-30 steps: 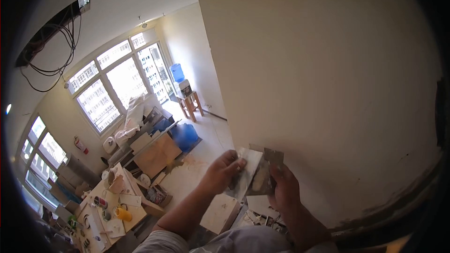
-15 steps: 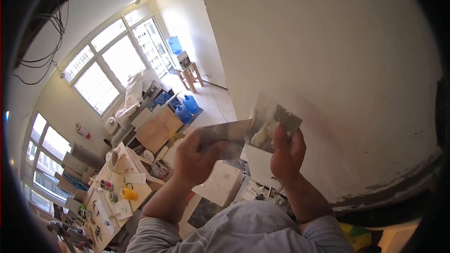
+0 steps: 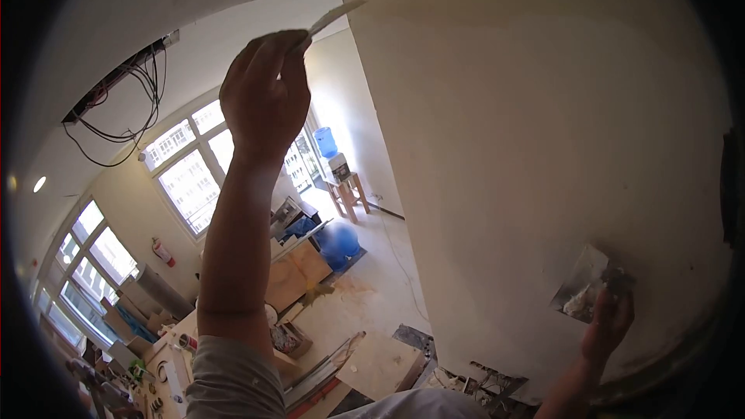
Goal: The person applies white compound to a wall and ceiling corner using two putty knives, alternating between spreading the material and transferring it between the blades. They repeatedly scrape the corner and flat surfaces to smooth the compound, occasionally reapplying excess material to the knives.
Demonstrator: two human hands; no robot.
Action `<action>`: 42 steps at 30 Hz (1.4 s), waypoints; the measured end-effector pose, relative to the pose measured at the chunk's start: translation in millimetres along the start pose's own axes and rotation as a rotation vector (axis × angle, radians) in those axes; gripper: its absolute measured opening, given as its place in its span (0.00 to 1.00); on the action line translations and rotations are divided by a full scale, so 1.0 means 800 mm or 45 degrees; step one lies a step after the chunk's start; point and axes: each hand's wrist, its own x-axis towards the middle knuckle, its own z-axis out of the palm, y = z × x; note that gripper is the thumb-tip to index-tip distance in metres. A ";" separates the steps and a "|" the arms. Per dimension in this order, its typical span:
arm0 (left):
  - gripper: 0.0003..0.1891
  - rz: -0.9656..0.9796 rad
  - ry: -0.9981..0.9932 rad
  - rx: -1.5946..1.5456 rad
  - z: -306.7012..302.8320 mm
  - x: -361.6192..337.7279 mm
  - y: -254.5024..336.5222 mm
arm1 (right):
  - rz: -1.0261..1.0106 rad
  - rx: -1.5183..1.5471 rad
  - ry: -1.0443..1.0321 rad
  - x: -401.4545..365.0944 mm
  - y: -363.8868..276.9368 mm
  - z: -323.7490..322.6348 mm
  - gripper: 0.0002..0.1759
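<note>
My left hand [image 3: 268, 97] is raised high near the top of the wall's left edge. Its fingers are closed round a flat putty scraper [image 3: 337, 15], seen almost edge-on, whose tip overlaps the pale wall [image 3: 504, 132]. Low on the right, my right hand [image 3: 611, 322] grips a second, broad metal putty scraper [image 3: 570, 293]. A lump of whitish putty [image 3: 578, 304] lies on that blade, which is in front of the wall.
Loose cables [image 3: 128, 124] hang from a ceiling opening on the left. A cluttered worktable [image 3: 174, 334] stands below. Further back are a water dispenser [image 3: 338, 166] on a wooden stand and blue water bottles [image 3: 339, 244]. Boards [image 3: 380, 361] lie on the floor near me.
The two scrapers were together in front of my chest. My left hand has lifted its scraper up toward the ceiling; my right hand has moved right and down with the putty. The view has tilted upward.
</note>
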 end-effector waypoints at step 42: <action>0.02 0.079 0.078 0.115 0.052 0.029 0.001 | -0.202 -0.476 -0.197 -0.008 0.030 -0.025 0.20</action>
